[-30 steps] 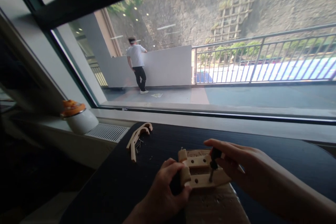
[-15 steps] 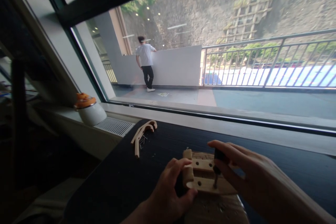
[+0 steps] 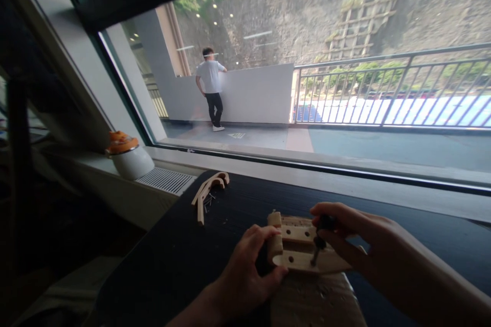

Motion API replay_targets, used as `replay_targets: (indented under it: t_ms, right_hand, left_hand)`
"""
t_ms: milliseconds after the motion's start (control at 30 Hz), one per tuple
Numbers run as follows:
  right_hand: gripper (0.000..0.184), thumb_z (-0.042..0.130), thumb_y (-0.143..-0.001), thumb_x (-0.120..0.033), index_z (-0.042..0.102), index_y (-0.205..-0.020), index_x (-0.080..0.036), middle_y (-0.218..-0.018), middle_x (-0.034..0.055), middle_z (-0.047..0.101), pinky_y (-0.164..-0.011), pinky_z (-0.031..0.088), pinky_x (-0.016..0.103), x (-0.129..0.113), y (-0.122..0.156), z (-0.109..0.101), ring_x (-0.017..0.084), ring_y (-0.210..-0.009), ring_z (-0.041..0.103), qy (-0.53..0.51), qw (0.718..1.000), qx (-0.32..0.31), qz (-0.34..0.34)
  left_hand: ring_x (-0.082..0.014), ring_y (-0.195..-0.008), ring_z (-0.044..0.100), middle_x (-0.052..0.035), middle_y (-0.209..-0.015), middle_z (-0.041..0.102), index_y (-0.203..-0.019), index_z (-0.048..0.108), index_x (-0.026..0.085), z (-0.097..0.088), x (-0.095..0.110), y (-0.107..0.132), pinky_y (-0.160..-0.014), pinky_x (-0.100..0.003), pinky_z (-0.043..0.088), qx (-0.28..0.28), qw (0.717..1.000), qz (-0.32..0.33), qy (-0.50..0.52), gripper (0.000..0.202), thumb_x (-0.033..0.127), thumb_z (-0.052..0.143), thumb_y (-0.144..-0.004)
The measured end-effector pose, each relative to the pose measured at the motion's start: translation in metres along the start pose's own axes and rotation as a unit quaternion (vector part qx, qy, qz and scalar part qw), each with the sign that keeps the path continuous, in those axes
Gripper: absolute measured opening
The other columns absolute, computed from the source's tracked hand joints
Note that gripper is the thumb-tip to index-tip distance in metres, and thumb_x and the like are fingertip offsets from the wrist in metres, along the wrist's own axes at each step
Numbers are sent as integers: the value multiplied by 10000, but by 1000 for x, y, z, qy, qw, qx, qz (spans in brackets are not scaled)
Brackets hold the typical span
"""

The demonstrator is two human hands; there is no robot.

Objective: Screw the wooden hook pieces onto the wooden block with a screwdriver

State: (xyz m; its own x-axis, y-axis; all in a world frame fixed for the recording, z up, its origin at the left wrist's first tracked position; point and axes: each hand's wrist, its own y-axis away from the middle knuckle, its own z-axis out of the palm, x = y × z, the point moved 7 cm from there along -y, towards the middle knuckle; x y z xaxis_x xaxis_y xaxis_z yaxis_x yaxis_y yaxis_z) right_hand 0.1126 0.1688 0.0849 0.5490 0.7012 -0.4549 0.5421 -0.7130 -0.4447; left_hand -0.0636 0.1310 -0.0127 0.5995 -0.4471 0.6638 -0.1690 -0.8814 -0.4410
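Wooden block [image 3: 307,299] nearest us; wooden frame [image 3: 297,234] lies on it. Our left hand [image 3: 253,263] grasps frame's left end; right hand [image 3: 355,230] grips black-handled driver [image 3: 321,239], tip on near slat [image 3: 301,261]. Step in hand, we judge: driving screw; next move calls for steady frame. Beyond, on black table [image 3: 249,199]: 2 curved wooden pieces [image 3: 200,209], loose screws [image 3: 207,204].

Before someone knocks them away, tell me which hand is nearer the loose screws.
The left hand: it grips the wooden frame, nearer the viewer and right of the loose screws. The right hand, holding the dark-handled tool, is farther right.
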Motion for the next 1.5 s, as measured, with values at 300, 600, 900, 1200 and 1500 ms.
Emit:
replay_targets:
  t_ms: [300, 600, 900, 1200, 1500]
  right_hand:
    - [219, 476, -906, -308, 610, -1071, -255, -945, 23, 707, -603, 512, 237, 4, -2, 1, 149, -729, 670, 61, 998, -11, -15]
    - [416, 372, -945, -197, 417, -1345, -300, -1173, 16, 627, -769, 499, 213, -10, 5, 14, 117, -944, 637, -13, 998, -62, -31]
    - [335, 455, -920, -243, 529, -1237, -323, -1053, -30, 690, -671, 499, 186, 5, 1, 5, 112, -852, 666, 19, 999, -21, -17]
    - [329, 404, -944, -287, 501, -1258, -304, -1067, -1, 666, -658, 510, 245, -3, 3, 4, 137, -828, 657, 75, 997, -19, -29]
    - [333, 414, -939, -211, 488, -1244, -322, -1068, -36, 677, -698, 484, 161, -9, 2, 5, 84, -860, 657, 11, 999, -1, -47]
  left_hand:
    - [-193, -1035, 570, -36, -1099, 606, -1220, 426, 245, 2, -2, 0, -963, -346, 446, 7, 1000, 8, 15, 532, 138, 646, -748]
    - [-202, -1076, 559, -28, -1135, 589, -1245, 409, 269, 4, -1, 1, -974, -345, 439, 6, 1000, 13, 19, 553, 146, 647, -761]
    - [-197, -1067, 557, -18, -1127, 601, -1251, 409, 283, 4, -3, 0, -983, -338, 425, 5, 1000, 13, 23, 564, 140, 650, -762]
    - [-183, -1060, 551, -1, -1124, 588, -1265, 395, 308, 6, -5, 0, -976, -323, 422, 7, 1000, 15, 25, 581, 141, 648, -770]
    - [-195, -1031, 553, -23, -1099, 582, -1259, 414, 279, 5, -3, 0, -946, -339, 437, -3, 999, 11, 34, 553, 149, 645, -773]
